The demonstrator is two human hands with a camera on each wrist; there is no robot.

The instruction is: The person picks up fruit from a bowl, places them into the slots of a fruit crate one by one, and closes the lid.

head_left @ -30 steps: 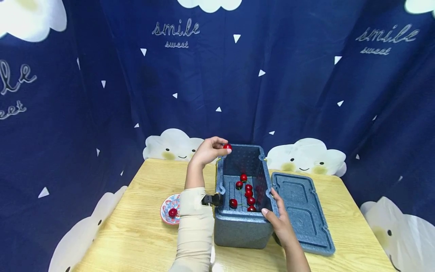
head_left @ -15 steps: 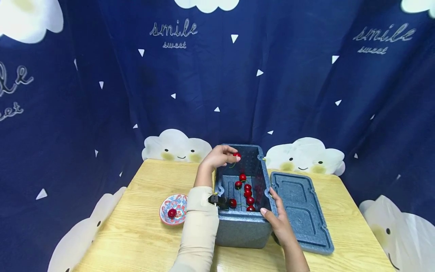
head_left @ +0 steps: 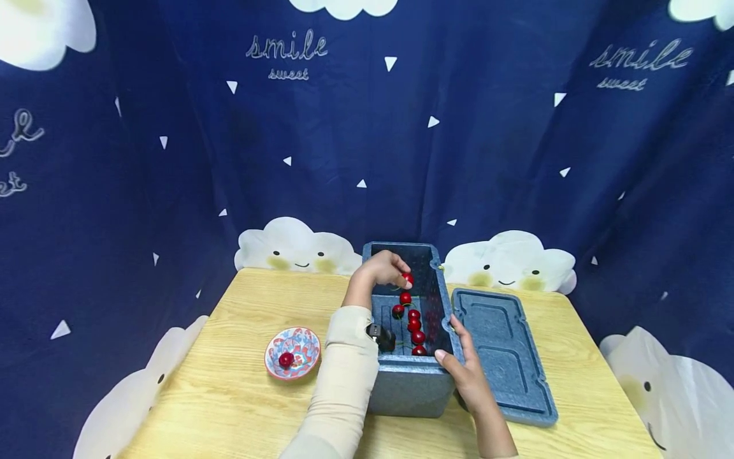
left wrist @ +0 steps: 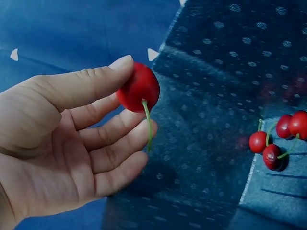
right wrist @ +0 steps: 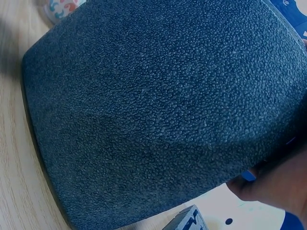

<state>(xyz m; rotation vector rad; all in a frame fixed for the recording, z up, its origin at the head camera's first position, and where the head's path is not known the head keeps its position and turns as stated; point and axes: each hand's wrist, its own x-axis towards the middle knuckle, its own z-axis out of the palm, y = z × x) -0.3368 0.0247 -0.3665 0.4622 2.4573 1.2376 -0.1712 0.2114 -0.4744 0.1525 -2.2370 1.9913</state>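
Note:
My left hand [head_left: 385, 269] is inside the open top of a dark blue-grey foam box [head_left: 410, 390]. It pinches a red cherry [left wrist: 140, 89] between thumb and fingertips, and the green stem hangs down in the left wrist view. Several more cherries [head_left: 418, 337] lie on the box floor, partly hidden by the left wrist. My right hand [head_left: 471, 376] grips the box at its near right corner, thumb on the rim and fingers along the right side. Much of that hand is hidden behind the box in the right wrist view.
A patterned bowl [head_left: 309, 349] with one cherry [head_left: 286, 360] in it stands left of the box on the wooden table [head_left: 229, 382]. The box lid [head_left: 504, 357] lies flat at the right. A dark blue curtain [head_left: 344, 127] hangs behind the table.
My left hand has moved right and down from the box's far left rim into its opening, still pinching the cherry. The right hand keeps its grip on the corner.

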